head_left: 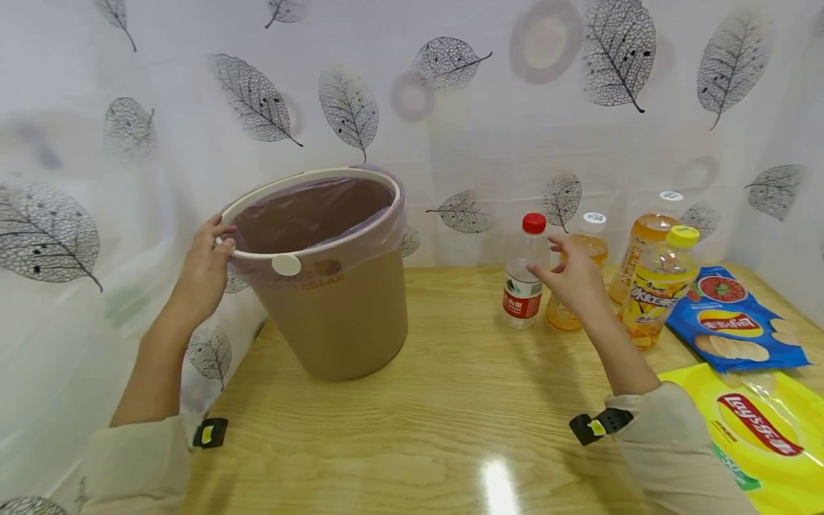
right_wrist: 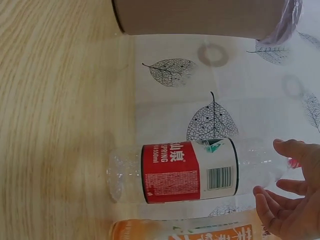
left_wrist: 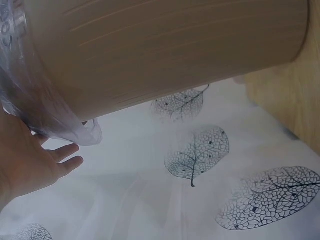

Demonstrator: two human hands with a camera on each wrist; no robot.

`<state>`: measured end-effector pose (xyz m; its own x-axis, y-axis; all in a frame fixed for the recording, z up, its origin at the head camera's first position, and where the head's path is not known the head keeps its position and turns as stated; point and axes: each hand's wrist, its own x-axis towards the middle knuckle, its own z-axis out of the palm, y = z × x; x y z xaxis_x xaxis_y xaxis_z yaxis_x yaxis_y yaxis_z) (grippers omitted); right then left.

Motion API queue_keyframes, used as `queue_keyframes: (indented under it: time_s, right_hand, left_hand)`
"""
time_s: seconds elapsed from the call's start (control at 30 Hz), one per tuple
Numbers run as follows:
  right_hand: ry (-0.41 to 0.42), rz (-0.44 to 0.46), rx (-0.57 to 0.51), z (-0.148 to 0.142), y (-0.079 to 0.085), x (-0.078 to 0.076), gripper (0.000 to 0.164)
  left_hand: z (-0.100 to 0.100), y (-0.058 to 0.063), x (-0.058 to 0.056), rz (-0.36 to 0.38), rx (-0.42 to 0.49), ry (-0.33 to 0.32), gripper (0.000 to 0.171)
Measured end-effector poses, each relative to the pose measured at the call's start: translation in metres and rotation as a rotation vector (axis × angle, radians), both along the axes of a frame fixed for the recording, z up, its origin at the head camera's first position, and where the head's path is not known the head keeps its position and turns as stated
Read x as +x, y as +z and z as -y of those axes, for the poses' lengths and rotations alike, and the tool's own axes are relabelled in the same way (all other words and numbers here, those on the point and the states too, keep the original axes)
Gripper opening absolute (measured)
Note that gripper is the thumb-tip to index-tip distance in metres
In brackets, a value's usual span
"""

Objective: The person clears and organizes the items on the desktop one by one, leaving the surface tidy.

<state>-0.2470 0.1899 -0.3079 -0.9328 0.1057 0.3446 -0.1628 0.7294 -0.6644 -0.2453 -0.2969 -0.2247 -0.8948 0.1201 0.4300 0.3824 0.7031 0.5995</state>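
Count: 1 bin (head_left: 335, 315), 4 bottles, 2 chip bags. Bin, lined with a plastic bag (head_left: 386, 232), stands by the worktop's (head_left: 386, 429) far left corner; left hand (head_left: 202, 272) pinches its rim, thumb against fingers. Red-capped bottle (head_left: 523, 293) upright near the far edge, right of centre; right hand (head_left: 573, 275) at its neck, fingers spread around it, contact unclear. Just beside: 2 white-capped orange bottles, one (head_left: 592, 249) partly behind the right hand, the other (head_left: 634, 254) partly behind the yellow-capped bottle (head_left: 658, 290). Along the right edge: blue chip bag (head_left: 734, 325), yellow chip bag (head_left: 759, 436) nearer.
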Motion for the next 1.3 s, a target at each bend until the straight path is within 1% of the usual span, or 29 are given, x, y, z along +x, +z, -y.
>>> queue_keyframes:
  time_s: [0.17,0.37,0.63,0.7,0.8,0.93,1.0,1.17,1.3]
  right_hand:
    - [-0.001,0.006,0.004,0.001,-0.003,-0.002,0.069]
    - [-0.017,0.007,-0.039,0.006,-0.006,-0.005,0.073]
    - [-0.052,-0.021,0.012,0.014,-0.009,-0.005,0.063]
    - [-0.052,-0.023,0.014,0.016,-0.009,-0.006,0.063]
    - [-0.049,0.001,0.013,0.017,-0.009,-0.006,0.07]
    - [-0.039,0.06,0.008,0.018,-0.009,-0.007,0.079]
    - [-0.038,0.075,0.004,0.018,-0.01,-0.008,0.081]
    - [-0.042,0.057,-0.003,0.017,-0.012,-0.007,0.078]
    - [-0.032,0.042,-0.007,0.018,-0.01,-0.006,0.078]
  left_hand:
    - [-0.001,0.001,0.0,-0.002,-0.001,0.001,0.049]
    - [0.0,0.0,0.0,-0.008,-0.012,-0.003,0.049]
    - [0.0,-0.001,0.001,-0.01,-0.014,-0.012,0.049]
    - [0.001,-0.001,0.001,-0.009,-0.019,-0.006,0.049]
    - [0.002,-0.001,0.001,-0.008,-0.027,0.0,0.049]
    - [0.003,-0.002,0.0,-0.016,-0.033,0.0,0.049]
    - [0.004,-0.003,0.0,-0.018,-0.032,0.0,0.049]
    - [0.004,-0.003,-0.001,-0.018,-0.026,-0.003,0.049]
    - [0.003,-0.004,-0.001,-0.022,-0.022,-0.005,0.049]
